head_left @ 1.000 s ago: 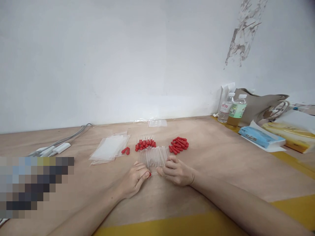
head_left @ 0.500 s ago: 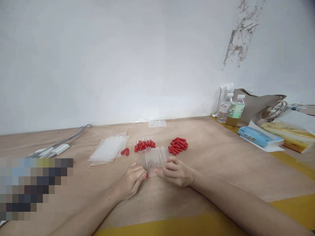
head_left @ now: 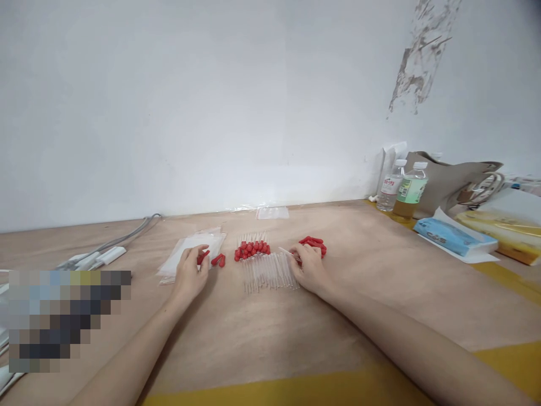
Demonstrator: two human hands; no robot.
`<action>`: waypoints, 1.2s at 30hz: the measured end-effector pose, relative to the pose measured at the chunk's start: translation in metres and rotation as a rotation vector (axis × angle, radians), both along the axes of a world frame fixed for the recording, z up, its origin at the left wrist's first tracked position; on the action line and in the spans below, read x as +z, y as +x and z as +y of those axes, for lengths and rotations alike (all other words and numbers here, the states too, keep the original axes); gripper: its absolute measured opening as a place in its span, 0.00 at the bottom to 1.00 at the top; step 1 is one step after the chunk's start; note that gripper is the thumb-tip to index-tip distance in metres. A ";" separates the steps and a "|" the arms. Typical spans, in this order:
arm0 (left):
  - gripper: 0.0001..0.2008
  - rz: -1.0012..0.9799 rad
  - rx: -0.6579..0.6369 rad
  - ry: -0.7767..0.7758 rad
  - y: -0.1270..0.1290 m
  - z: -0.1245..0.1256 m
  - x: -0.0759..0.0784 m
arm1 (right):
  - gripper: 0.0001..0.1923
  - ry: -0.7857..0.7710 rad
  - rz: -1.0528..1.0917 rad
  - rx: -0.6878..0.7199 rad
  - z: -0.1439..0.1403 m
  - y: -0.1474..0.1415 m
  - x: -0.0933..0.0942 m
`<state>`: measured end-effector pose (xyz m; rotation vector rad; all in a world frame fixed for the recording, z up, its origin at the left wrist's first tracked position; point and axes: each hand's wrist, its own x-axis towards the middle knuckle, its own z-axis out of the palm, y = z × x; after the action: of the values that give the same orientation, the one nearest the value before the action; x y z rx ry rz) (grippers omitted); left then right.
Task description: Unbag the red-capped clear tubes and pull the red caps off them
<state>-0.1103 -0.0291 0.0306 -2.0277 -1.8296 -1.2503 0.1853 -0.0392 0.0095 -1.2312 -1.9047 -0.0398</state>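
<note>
A: Clear glass is seen nearest: a row of bare tubes (head_left: 270, 272) lies on the bench (head_left: 262, 338), long axes running away from the person.

B: By which hand is it flanked more closely?

A: By the right hand (head_left: 310, 269), resting at the row's right edge. One thin tube (head_left: 288, 254) is pinched in its closed fingers, slanted up to the left. The red caps (head_left: 313, 246) lie just beyond those fingers.

B: And the left hand (head_left: 189, 276)?

A: It is set well left of the row, with a red cap (head_left: 203, 256) gripped between fingertips, beside two loose caps (head_left: 218, 260) and the clear bags (head_left: 192, 255). Capped tubes (head_left: 252, 248) lie farther back.
</note>
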 end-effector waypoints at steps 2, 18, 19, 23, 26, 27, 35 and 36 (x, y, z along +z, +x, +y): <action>0.12 0.015 -0.005 0.012 -0.001 0.006 -0.003 | 0.05 0.006 -0.012 0.003 0.001 -0.002 -0.002; 0.15 0.275 -0.196 0.002 0.012 0.005 -0.007 | 0.13 0.078 -0.202 0.156 -0.008 -0.004 -0.010; 0.15 0.283 -0.224 -0.016 0.018 0.004 -0.004 | 0.14 0.084 -0.213 0.158 -0.008 -0.004 -0.010; 0.14 0.283 -0.257 -0.092 0.039 0.015 0.009 | 0.17 0.087 -0.242 0.161 -0.010 -0.005 -0.010; 0.14 0.238 -0.219 -0.176 0.050 0.032 0.015 | 0.18 0.085 -0.234 0.159 -0.011 -0.005 -0.008; 0.15 0.219 -0.212 -0.215 0.053 0.037 0.016 | 0.18 0.083 -0.225 0.157 -0.011 -0.004 -0.008; 0.11 0.015 -0.197 -0.312 0.064 0.051 0.009 | 0.14 0.061 -0.133 0.140 -0.011 -0.002 -0.008; 0.12 -0.005 -0.175 -0.306 0.064 0.050 0.008 | 0.14 0.062 -0.123 0.140 -0.011 -0.002 -0.008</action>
<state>-0.0468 0.0210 0.0387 -2.3899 -1.9865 -1.0686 0.1829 -0.0505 0.0015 -1.0729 -2.0764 -0.1022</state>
